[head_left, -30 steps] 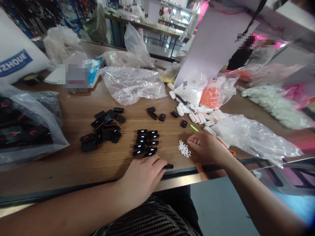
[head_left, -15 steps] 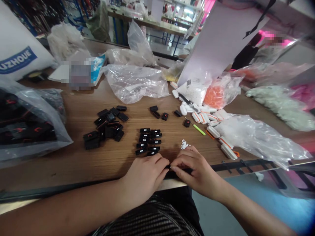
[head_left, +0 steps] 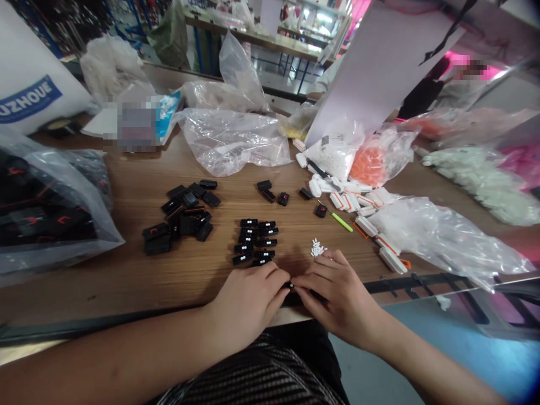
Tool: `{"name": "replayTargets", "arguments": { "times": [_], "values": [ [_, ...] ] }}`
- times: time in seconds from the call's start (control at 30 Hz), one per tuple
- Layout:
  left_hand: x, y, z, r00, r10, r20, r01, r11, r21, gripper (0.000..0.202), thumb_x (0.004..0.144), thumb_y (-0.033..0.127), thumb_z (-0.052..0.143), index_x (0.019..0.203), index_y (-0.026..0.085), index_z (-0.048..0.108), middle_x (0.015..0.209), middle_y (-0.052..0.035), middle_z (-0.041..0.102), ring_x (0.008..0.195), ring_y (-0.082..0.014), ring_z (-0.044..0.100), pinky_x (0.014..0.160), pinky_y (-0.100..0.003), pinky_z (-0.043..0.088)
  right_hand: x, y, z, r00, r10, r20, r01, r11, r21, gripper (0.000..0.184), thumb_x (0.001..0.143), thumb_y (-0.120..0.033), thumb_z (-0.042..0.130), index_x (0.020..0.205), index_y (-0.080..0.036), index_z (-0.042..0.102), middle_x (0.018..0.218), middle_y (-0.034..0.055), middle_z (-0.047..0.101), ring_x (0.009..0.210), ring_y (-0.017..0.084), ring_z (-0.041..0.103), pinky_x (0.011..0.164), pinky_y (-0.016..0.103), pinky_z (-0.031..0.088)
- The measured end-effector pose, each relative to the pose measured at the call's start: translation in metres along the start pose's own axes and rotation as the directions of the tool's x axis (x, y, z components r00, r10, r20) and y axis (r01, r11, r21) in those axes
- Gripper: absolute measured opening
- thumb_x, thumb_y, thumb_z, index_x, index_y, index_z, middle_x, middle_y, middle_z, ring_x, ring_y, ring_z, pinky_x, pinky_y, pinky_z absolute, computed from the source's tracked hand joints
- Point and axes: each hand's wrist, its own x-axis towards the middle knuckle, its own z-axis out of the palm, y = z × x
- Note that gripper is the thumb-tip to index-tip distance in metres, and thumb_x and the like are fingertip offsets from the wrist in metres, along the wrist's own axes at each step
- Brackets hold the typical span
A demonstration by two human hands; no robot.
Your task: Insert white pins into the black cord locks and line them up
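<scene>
My left hand and my right hand meet fingertip to fingertip at the near edge of the wooden table. Between them is a small black connector, almost wholly covered; the left fingers curl over it and the right fingers pinch at its end. Just beyond my right hand lies a little heap of tiny white pieces. A neat cluster of small black connectors with white dots sits just past my left hand.
A loose pile of larger black housings lies left of centre. A bag of black parts fills the left edge. White-and-orange parts, a green-handled tool and several clear plastic bags crowd the right and back.
My right hand came back from the white pieces to the table edge and joined my left hand over the black connector. The left hand has stayed put.
</scene>
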Motion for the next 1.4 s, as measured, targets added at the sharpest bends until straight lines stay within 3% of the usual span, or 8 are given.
{"name": "replayTargets", "arguments": {
  "times": [0.4, 0.5, 0.6, 0.77, 0.87, 1.0, 1.2, 1.4],
  "values": [
    [0.000, -0.001, 0.000, 1.000, 0.004, -0.016, -0.005, 1.000, -0.016, 0.011, 0.096, 0.021, 0.055, 0.102, 0.020, 0.064, 0.097, -0.0022, 0.067, 0.085, -0.0220, 0.067, 0.076, -0.042, 0.057, -0.005, 0.000, 0.000, 0.999, -0.048, 0.019, 0.050, 0.996, -0.074, 0.018, 0.089, -0.015, 0.055, 0.093, -0.021, 0.072, 0.076, 0.0026, 0.068, 0.075, 0.018, 0.058, 0.078, 0.037, 0.036],
    [-0.001, -0.002, 0.000, 1.000, 0.003, -0.022, -0.004, 1.000, -0.009, 0.011, 0.097, 0.023, 0.055, 0.102, 0.020, 0.064, 0.096, -0.0025, 0.067, 0.083, -0.0226, 0.067, 0.075, -0.043, 0.057, -0.006, 0.020, -0.014, 0.997, 0.066, -0.026, -0.066, 0.998, -0.010, 0.018, 0.091, -0.020, 0.056, 0.098, -0.023, 0.072, 0.080, 0.0022, 0.071, 0.075, 0.017, 0.061, 0.076, 0.035, 0.039],
    [-0.002, -0.002, 0.001, 0.999, 0.014, -0.042, -0.015, 1.000, -0.011, 0.011, 0.097, 0.024, 0.055, 0.104, 0.021, 0.063, 0.098, -0.0027, 0.067, 0.083, -0.0229, 0.068, 0.074, -0.043, 0.058, -0.005, 0.051, -0.025, 0.947, 0.289, -0.142, -0.295, 0.955, -0.022, 0.015, 0.089, -0.025, 0.059, 0.089, -0.021, 0.074, 0.084, 0.0039, 0.073, 0.077, 0.019, 0.065, 0.076, 0.034, 0.044],
    [-0.002, -0.003, 0.002, 1.000, 0.008, -0.030, -0.008, 1.000, -0.018, 0.012, 0.097, 0.022, 0.055, 0.105, 0.021, 0.064, 0.098, -0.0027, 0.068, 0.083, -0.0228, 0.068, 0.074, -0.044, 0.058, 0.000, 0.085, -0.023, 0.875, 0.484, -0.023, -0.484, 0.875, 0.006, 0.019, 0.086, -0.030, 0.060, 0.078, -0.022, 0.075, 0.076, 0.0002, 0.074, 0.066, 0.016, 0.065, 0.065, 0.028, 0.047],
    [-0.002, -0.002, 0.002, 1.000, 0.009, -0.029, -0.010, 1.000, -0.026, 0.013, 0.097, 0.023, 0.055, 0.106, 0.021, 0.064, 0.099, -0.0029, 0.067, 0.083, -0.0227, 0.068, 0.074, -0.044, 0.058, 0.004, 0.088, -0.015, 0.881, 0.470, 0.055, -0.472, 0.881, 0.038, 0.020, 0.087, -0.029, 0.058, 0.080, -0.021, 0.075, 0.075, -0.0001, 0.073, 0.064, 0.014, 0.064, 0.061, 0.027, 0.046],
    [-0.002, -0.002, 0.002, 0.999, 0.014, -0.035, -0.015, 1.000, -0.021, 0.012, 0.097, 0.024, 0.055, 0.105, 0.021, 0.064, 0.098, -0.0032, 0.067, 0.083, -0.0230, 0.068, 0.073, -0.043, 0.058, 0.007, 0.090, -0.012, 0.904, 0.427, 0.008, -0.427, 0.904, -0.013, 0.019, 0.086, -0.026, 0.058, 0.075, -0.019, 0.072, 0.069, 0.0005, 0.070, 0.061, 0.014, 0.061, 0.062, 0.028, 0.044],
    [-0.002, -0.002, 0.001, 0.999, 0.024, -0.041, -0.026, 0.999, -0.035, 0.011, 0.097, 0.022, 0.055, 0.104, 0.020, 0.063, 0.097, -0.0033, 0.067, 0.082, -0.0229, 0.068, 0.073, -0.043, 0.058, 0.000, 0.102, -0.022, 0.956, 0.282, -0.081, -0.291, 0.876, -0.384, 0.019, 0.087, -0.024, 0.057, 0.075, -0.020, 0.071, 0.073, 0.0026, 0.069, 0.073, 0.019, 0.061, 0.080, 0.037, 0.038],
    [-0.003, -0.002, 0.002, 1.000, 0.009, -0.015, -0.010, 1.000, -0.027, 0.011, 0.097, 0.022, 0.055, 0.104, 0.020, 0.063, 0.098, -0.0028, 0.067, 0.083, -0.0232, 0.068, 0.073, -0.044, 0.058, -0.008, 0.110, -0.021, 0.901, 0.421, -0.105, -0.434, 0.877, -0.205, 0.022, 0.091, -0.032, 0.056, 0.085, -0.021, 0.075, 0.085, 0.0034, 0.075, 0.078, 0.019, 0.066, 0.077, 0.032, 0.044]
  ]
}}
